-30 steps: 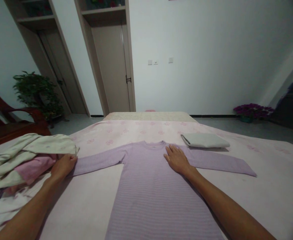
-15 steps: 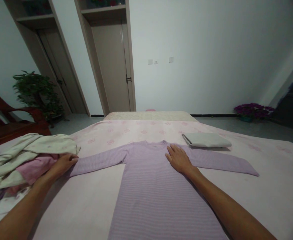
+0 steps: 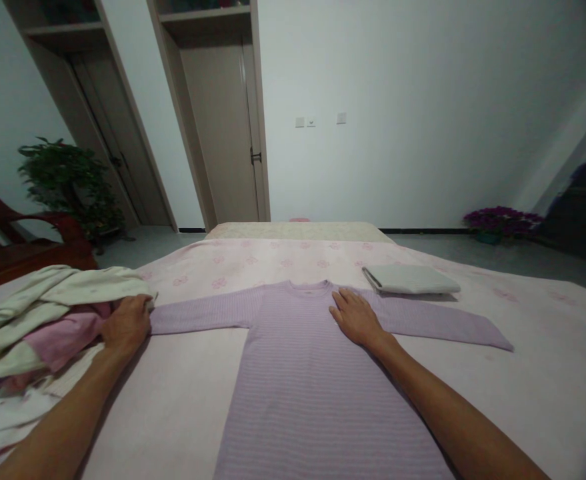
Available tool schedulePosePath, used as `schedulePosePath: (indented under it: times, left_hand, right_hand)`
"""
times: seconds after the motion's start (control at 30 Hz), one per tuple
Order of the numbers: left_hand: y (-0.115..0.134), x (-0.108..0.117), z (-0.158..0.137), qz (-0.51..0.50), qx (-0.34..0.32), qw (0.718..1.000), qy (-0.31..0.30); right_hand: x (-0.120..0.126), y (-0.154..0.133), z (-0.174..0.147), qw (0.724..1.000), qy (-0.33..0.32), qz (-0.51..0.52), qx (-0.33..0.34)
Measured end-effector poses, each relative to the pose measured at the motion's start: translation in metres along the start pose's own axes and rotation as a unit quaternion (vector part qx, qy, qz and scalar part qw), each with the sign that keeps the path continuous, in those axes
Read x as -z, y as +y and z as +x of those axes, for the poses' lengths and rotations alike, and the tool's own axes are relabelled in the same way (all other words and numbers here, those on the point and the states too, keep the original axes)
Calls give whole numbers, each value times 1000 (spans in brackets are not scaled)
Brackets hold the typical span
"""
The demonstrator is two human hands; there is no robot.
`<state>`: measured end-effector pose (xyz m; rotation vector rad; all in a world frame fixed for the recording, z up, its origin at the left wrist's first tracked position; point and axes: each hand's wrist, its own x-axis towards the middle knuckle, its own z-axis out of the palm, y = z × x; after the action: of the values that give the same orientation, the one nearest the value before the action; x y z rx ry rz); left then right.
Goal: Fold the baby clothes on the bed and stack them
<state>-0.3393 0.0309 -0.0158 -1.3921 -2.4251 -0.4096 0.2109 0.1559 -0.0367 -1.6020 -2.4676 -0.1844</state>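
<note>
Your left hand (image 3: 129, 323) has shifted up a little, and the sleeve (image 3: 203, 311) beneath it now lies straighter. Its fingers look closed on the cuff, fingertips hidden. Your right hand (image 3: 357, 317) rests open and flat near the collar, probably steadying the lilac striped shirt (image 3: 303, 387), spread on the pink sheet (image 3: 173, 400) between clothes pile (image 3: 65, 337) and folded grey cloth (image 3: 413, 280).

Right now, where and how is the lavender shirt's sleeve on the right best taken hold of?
Probably by the cuff, pinched from the right: the sleeve lies flat, stretching out from the lavender shirt, and that end lies free on the pink cover. Its inner part seems less handy: the folded grey cloth lies close along its far edge.
</note>
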Motion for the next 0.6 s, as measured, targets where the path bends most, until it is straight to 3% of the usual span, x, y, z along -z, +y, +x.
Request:
schedulePosePath:
  times: [0.07,0.13,0.27,0.37,0.47,0.6]
  left_hand:
    - [30,6,-8,-36,-41,997,48]
    - [70,10,-15,-110,-100,988,44]
    - [164,1,-30,-246,-211,941,-100]
    - [225,-15,-46,-227,-264,923,-165]
    - [256,-27,-60,-143,-268,934,-186]
    - [260,-31,-70,-72,-252,951,-165]
  right_hand:
    - [0,0,0,1000,-2,0,-1]
    - [1,-1,-1,1000,-8,3,-6]
    - [3,-2,-2,999,-17,22,-16]
    - [9,2,-3,997,-35,72,-24]
    - [16,15,-7,993,-38,103,-43]
    - [19,45,-28,996,-27,69,-50]
